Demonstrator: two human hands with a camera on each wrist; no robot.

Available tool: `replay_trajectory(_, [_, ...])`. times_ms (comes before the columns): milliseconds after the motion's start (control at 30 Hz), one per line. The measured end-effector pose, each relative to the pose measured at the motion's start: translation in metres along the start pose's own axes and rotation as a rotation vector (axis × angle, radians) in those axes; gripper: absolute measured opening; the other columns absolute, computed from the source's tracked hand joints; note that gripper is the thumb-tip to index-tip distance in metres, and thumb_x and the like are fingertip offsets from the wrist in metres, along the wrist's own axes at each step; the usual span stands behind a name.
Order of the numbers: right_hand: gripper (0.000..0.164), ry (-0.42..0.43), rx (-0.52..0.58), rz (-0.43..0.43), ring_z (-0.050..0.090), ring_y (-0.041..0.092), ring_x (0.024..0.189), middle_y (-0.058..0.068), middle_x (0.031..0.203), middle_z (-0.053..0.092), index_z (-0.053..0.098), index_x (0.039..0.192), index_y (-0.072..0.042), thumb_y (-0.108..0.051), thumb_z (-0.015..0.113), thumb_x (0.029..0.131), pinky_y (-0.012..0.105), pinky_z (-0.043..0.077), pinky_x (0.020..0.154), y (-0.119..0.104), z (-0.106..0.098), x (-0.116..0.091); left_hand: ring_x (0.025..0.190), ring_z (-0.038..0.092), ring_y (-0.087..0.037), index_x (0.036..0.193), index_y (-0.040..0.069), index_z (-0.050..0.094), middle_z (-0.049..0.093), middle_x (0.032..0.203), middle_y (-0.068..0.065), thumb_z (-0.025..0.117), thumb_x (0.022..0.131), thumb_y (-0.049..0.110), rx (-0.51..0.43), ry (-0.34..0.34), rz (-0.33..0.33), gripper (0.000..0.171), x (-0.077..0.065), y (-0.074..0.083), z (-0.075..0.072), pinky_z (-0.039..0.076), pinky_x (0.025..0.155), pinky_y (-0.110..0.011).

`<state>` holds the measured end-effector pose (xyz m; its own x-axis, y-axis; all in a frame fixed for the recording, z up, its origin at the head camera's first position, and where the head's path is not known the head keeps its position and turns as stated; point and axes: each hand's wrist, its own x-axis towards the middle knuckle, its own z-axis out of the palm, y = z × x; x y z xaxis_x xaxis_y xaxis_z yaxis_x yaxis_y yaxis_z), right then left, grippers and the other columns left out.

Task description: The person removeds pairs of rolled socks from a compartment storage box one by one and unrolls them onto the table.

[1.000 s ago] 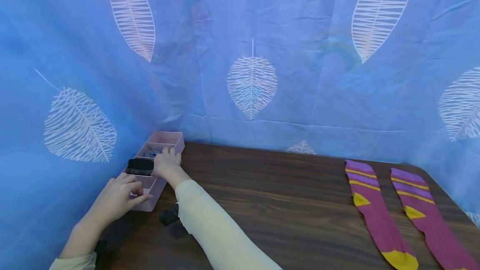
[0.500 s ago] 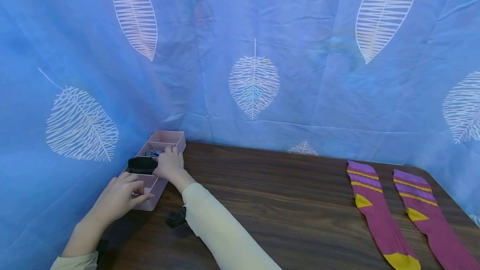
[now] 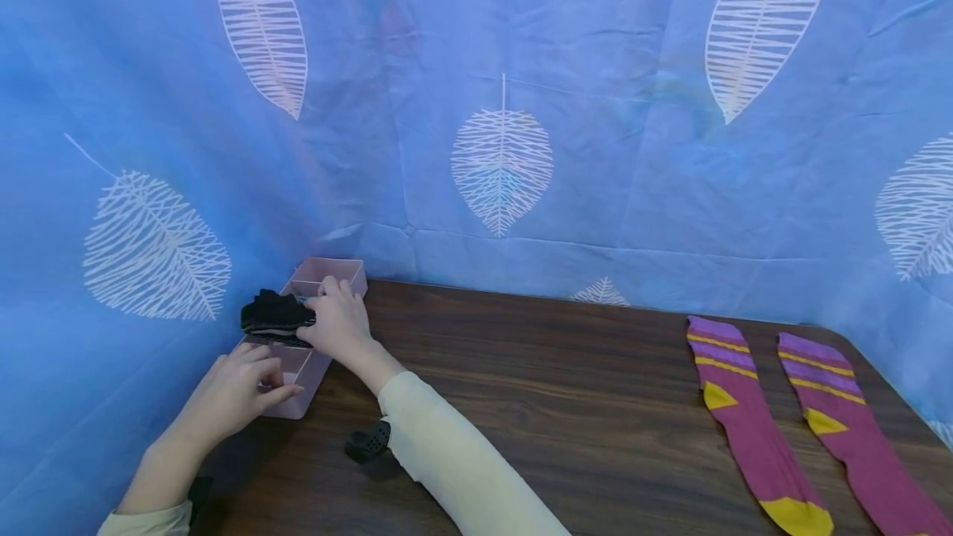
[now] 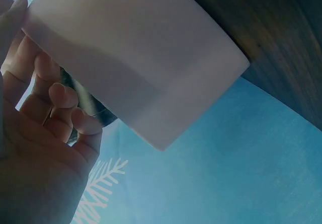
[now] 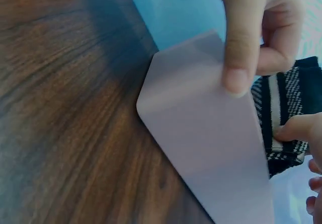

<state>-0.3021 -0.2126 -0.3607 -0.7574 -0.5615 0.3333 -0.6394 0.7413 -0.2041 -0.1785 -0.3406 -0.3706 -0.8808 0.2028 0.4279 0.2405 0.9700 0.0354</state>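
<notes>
A folded black knit sock (image 3: 277, 317) with white patterned bands sits over a middle compartment of the pink divided box (image 3: 308, 391), bulging above its rim. My right hand (image 3: 338, 325) holds the sock's right edge, with curled fingers. In the right wrist view, the right thumb (image 5: 237, 78) overlaps the box wall (image 5: 201, 133) beside the sock (image 5: 276, 103). My left hand (image 3: 234, 391) is at the near compartment, fingers loosely bent and thumb apart. In the left wrist view, its fingertips (image 4: 63, 94) lie right along the box edge, dark fabric showing behind them.
Two maroon socks (image 3: 755, 428) with yellow heels and purple tops lie flat at the right of the dark wooden table (image 3: 558, 404). A blue curtain (image 3: 417, 106) with white leaf prints closes off the back and left. The box's far compartment (image 3: 328, 270) shows beyond the right hand.
The folded black sock has risen and spread leftward above the rim, its top now bunched. My right hand has shifted slightly, its forearm farther right. The left hand has stayed put.
</notes>
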Motion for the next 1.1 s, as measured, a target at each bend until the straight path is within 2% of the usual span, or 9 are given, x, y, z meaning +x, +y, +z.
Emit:
replay_trajectory(200, [0.043, 0.118, 0.038, -0.067, 0.033, 0.008, 0.088, -0.009, 0.100, 0.042, 0.066, 0.127, -0.028, -0.044, 0.069, 0.087, 0.019, 0.027, 0.070, 0.009, -0.014, -0.015, 0.070, 0.044, -0.010, 0.060, 0.027, 0.055, 0.048, 0.066, 0.012, 0.083, 0.074, 0.032, -0.027, -0.027, -0.035, 0.032, 0.000, 0.001, 0.000, 0.032, 0.059, -0.028])
replay_trajectory(467, [0.035, 0.253, -0.043, -0.161, 0.037, 0.009, 0.085, -0.008, 0.100, 0.047, 0.071, 0.116, -0.027, -0.040, 0.071, 0.084, 0.018, 0.029, 0.070, 0.027, -0.032, -0.042, 0.068, 0.041, -0.007, 0.057, 0.027, 0.054, 0.048, 0.065, 0.012, 0.084, 0.073, 0.031, -0.056, 0.004, -0.033, 0.034, -0.001, -0.001, 0.001, 0.034, 0.055, -0.023])
replay_trajectory(600, [0.031, 0.312, -0.097, -0.183, 0.038, 0.010, 0.084, -0.008, 0.099, 0.048, 0.073, 0.110, -0.028, -0.041, 0.073, 0.082, 0.020, 0.031, 0.071, 0.040, -0.040, -0.054, 0.067, 0.040, -0.008, 0.058, 0.025, 0.055, 0.049, 0.067, 0.011, 0.083, 0.074, 0.029, -0.081, -0.010, -0.057, 0.033, -0.001, 0.000, 0.002, 0.034, 0.055, -0.023])
replay_trajectory(900, [0.030, 0.336, -0.117, -0.193, 0.030, 0.012, 0.081, -0.005, 0.093, 0.042, 0.074, 0.106, -0.027, -0.039, 0.079, 0.079, 0.023, 0.021, 0.068, 0.071, -0.056, -0.082, 0.069, 0.041, -0.010, 0.061, 0.024, 0.056, 0.047, 0.068, 0.009, 0.083, 0.075, 0.030, -0.093, -0.066, -0.096, 0.031, -0.001, 0.002, 0.000, 0.034, 0.058, -0.025])
replay_trajectory(1100, [0.032, 0.333, -0.109, -0.200, 0.030, 0.013, 0.080, -0.004, 0.092, 0.042, 0.074, 0.106, -0.025, -0.034, 0.082, 0.076, 0.024, 0.021, 0.068, 0.091, -0.068, -0.100, 0.069, 0.041, -0.012, 0.061, 0.024, 0.056, 0.047, 0.068, 0.007, 0.082, 0.076, 0.030, -0.110, -0.105, -0.133, 0.031, 0.000, 0.002, -0.002, 0.033, 0.060, -0.027])
